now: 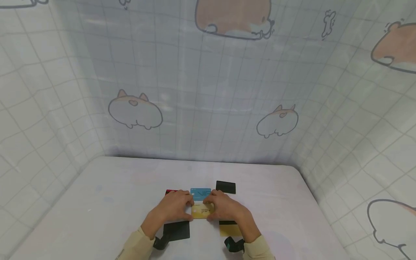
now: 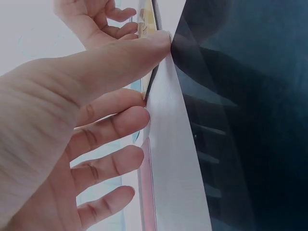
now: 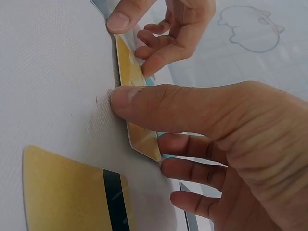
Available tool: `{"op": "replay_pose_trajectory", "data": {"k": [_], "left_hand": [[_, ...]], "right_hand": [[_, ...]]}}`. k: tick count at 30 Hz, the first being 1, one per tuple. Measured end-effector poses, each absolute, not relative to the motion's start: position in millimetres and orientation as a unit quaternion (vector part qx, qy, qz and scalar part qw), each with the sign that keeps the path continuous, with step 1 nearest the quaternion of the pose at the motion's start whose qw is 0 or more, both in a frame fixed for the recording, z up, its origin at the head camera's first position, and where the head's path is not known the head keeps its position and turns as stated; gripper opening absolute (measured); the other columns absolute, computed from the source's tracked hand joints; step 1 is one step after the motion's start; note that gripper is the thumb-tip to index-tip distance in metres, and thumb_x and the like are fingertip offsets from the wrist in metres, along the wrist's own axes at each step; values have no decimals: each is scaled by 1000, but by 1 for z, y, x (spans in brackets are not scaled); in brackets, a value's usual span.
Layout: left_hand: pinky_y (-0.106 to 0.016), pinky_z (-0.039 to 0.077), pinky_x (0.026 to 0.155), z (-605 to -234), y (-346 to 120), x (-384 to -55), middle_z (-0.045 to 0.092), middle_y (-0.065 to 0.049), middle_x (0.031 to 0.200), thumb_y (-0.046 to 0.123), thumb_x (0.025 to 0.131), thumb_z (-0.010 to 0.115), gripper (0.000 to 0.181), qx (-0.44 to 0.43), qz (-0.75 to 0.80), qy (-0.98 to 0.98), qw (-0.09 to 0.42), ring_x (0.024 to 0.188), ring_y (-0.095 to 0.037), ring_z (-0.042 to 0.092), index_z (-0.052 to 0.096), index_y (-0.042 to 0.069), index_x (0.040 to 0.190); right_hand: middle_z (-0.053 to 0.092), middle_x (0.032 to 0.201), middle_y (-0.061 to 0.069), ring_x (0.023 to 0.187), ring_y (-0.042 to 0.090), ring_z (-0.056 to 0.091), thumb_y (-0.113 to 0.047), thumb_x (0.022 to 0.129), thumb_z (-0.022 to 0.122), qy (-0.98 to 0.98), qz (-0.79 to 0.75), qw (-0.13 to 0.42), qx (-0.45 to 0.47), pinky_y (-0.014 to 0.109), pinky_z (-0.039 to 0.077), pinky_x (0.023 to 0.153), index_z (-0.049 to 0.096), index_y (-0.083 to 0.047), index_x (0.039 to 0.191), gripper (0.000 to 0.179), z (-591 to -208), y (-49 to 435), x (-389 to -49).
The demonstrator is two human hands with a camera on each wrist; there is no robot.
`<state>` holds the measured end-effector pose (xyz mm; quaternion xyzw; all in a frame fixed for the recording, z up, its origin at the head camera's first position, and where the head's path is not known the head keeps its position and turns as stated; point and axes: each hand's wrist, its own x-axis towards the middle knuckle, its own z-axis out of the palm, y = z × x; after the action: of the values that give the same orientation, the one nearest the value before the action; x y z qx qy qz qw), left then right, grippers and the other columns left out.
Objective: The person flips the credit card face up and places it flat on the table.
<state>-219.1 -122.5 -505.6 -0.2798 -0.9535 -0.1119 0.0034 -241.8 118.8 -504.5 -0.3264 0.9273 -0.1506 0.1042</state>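
Grid-lined sheeting (image 1: 208, 144) printed with dog drawings (image 1: 134, 112) stood behind and on both sides of my white worktop (image 1: 130, 187). Farthest left of the yellow card, my left sleeve (image 1: 136, 243), cream-coloured, came up from the near side, and a dark device (image 1: 160, 242) sat at that wrist. Beyond and to the left of the yellow card, a red card (image 1: 169, 191) showed only a strip past my hand. My left grip (image 1: 173, 206) was clamped on the yellow card's left end, thumb at the near edge and forefinger at the far one. Nearer me and left of it lay a dark glossy card (image 1: 177, 231). Just beyond it lay a blue card (image 1: 199, 194) lettered VIP. As for the yellow card (image 1: 199, 212) itself, it was between my two hands; I could not tell whether it lay quite flat. My right grip (image 1: 225, 206) pinched its right end between thumb and fingers. Beyond it to the right lay a black card (image 1: 226, 187); nearer me on that side, a gold card (image 1: 229, 230) with a black stripe.
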Motion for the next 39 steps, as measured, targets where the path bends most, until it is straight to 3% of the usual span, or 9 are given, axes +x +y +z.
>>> {"op": "replay_pose_trajectory", "data": {"k": [7, 23, 39], "left_hand": [[-40, 48, 75, -504, -123, -218, 60, 14, 91, 53, 70, 87, 44, -280, -116, -953, 3, 86, -10, 56, 71, 24, 99], [-35, 48, 73, -506, -125, -218, 56, 14, 86, 56, 71, 85, 48, -270, -115, -956, -13, 81, -7, 51, 71, 23, 103], [-41, 48, 78, -507, -127, -220, 55, 15, 86, 55, 72, 85, 49, -265, -115, -957, -18, 83, -8, 52, 71, 23, 107]], "right_hand": [[54, 108, -9, 94, 5, 48, -43, 77, 86, 927, -152, 110, -325, 27, 48, 82, 69, -26, 124, 53, -504, 119, -241], [56, 112, -11, 97, 5, 49, -45, 77, 86, 926, -162, 122, -318, 30, 49, 86, 69, -27, 125, 53, -507, 118, -242], [56, 113, -11, 97, 5, 49, -48, 79, 83, 927, -156, 117, -320, 30, 49, 87, 70, -28, 125, 52, -509, 117, -244]]}}
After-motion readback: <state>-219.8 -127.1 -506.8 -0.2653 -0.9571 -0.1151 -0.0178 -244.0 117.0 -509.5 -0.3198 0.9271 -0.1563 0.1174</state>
